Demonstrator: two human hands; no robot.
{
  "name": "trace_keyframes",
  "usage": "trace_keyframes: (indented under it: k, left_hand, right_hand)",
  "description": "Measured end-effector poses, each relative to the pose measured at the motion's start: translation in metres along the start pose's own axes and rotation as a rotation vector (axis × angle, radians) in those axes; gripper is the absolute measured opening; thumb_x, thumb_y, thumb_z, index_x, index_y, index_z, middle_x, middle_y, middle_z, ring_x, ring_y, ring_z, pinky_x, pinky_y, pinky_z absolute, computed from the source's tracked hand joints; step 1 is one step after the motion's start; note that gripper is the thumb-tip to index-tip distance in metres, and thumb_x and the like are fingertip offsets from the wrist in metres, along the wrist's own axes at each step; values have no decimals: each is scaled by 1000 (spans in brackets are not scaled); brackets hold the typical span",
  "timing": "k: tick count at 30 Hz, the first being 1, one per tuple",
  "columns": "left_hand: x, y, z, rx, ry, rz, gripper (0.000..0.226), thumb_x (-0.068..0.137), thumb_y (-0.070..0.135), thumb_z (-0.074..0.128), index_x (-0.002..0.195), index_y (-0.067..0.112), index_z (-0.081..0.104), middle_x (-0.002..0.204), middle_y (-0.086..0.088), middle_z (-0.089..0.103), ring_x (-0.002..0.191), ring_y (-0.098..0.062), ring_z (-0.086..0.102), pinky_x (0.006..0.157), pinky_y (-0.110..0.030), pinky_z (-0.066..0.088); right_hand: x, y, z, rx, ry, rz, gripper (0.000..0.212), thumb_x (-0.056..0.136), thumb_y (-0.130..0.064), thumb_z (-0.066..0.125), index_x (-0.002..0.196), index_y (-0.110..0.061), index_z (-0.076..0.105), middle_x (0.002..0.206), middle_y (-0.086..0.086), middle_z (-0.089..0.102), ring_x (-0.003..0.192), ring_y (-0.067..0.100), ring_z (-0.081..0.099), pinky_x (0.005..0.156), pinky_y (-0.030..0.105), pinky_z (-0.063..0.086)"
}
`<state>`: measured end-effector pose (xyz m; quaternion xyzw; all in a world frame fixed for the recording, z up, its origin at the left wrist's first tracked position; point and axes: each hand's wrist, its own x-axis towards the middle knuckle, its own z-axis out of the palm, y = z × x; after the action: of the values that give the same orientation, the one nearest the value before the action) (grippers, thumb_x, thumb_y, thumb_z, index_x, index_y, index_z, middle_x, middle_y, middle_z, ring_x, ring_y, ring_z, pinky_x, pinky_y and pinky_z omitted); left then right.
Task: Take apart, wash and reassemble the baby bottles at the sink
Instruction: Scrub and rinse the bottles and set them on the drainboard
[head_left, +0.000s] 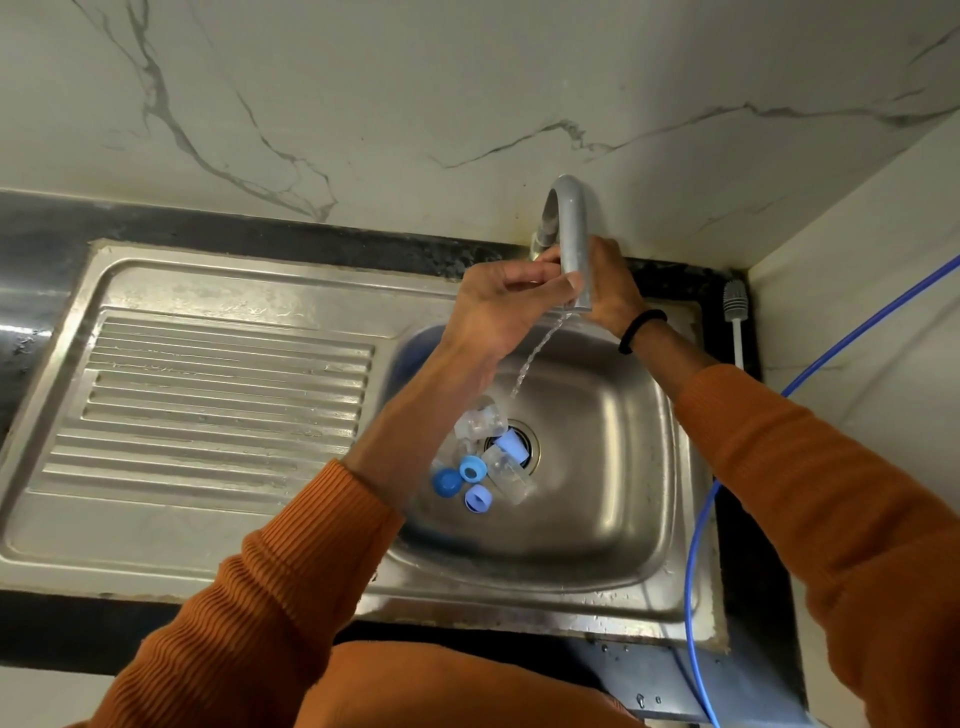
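Orange sleeves reach up to the tap (571, 228), where both hands meet at the spout. The left hand (498, 306) has fingers curled, fingertips pinched together by the spout; whether it holds anything I cannot tell. The right hand (608, 283) is partly hidden behind the spout, so its grip is unclear too. A thin stream falls into the sink (613, 509). Below, bottle parts lie loose round the drain (511, 447): clear bottles (506, 475), blue rings (471, 470), a cap (447, 482). Likely risk: running water could nudge small parts onto the open drain, and wet fingers may slip.

Ribbed orange sleeves (291, 587), black wristband (640, 328) — right
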<state>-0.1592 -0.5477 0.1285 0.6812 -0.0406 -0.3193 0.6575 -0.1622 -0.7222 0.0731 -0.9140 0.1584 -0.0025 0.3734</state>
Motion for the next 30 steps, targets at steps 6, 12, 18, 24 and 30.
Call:
trace_keyframes:
  k: [6,12,18,24,30]
  left_hand:
    - [-1,-1,-9,71,-19,-51,18,93,35,76,107,24,78,108,7,79,87,5,72,69,-12,53]
    - [-4,-23,-32,80,87,-153,34,96,46,69,124,25,70,104,9,79,107,-12,69,91,-31,53]
    - [-6,-47,-39,68,127,-210,33,97,44,68,123,23,69,103,8,79,105,-13,70,93,-33,55]
    - [-8,-69,-50,21,155,-259,28,99,40,67,120,22,70,103,4,80,101,-15,71,88,-31,54]
    - [-24,-104,-69,15,179,-351,21,99,35,68,112,19,73,106,-8,79,86,-15,65,73,-25,51]
  right_hand:
    - [-2,9,5,-47,10,-61,23,96,-18,73,107,2,75,98,18,76,87,30,74,85,44,62]
    - [-3,27,10,1,57,-35,23,91,-14,79,109,0,75,105,15,76,97,25,73,91,47,60]
    - [-6,35,13,101,129,-4,22,90,-16,80,104,1,76,100,17,77,93,31,74,85,44,62]
    - [-23,55,42,436,209,280,20,92,-5,76,111,-2,74,99,7,74,74,4,71,68,22,60]
    - [-78,88,107,609,-136,736,14,95,-7,71,107,1,72,89,15,67,70,19,60,71,32,56]
